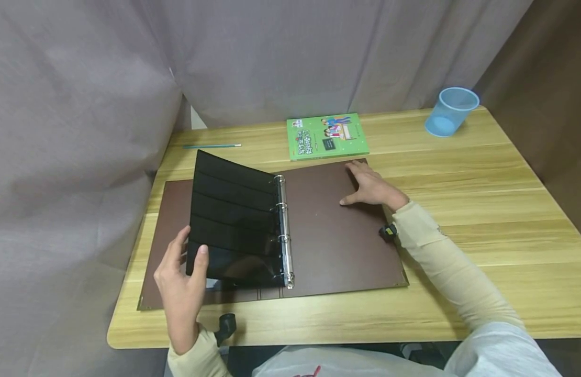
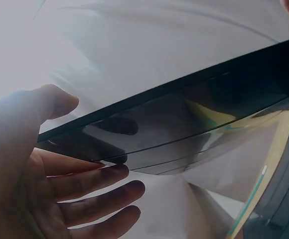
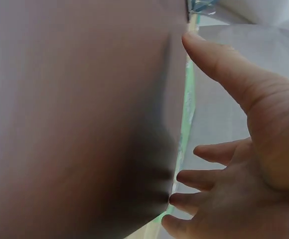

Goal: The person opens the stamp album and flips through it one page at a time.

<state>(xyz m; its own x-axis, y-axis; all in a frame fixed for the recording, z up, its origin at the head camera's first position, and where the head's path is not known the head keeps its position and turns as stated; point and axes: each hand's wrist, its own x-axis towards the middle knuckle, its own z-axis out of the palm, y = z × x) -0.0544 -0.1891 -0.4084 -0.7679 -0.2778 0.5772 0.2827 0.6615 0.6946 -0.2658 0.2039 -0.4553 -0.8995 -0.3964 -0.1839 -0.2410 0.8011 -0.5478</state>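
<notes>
A brown ring binder lies spread open on the wooden table, its silver rings along the middle. Black pocket pages stand raised at a slant from the rings over the left cover. My left hand holds their outer lower edge, thumb on one side and fingers on the other. The left wrist view shows the thumb above the glossy black sheet and the fingers spread below it. My right hand rests with spread fingers near the upper right corner of the binder's right cover.
Behind the binder lies a green book with cartoon figures. A thin teal pencil is at the back left. A blue translucent cup stands at the back right. Grey curtain hangs close behind the table.
</notes>
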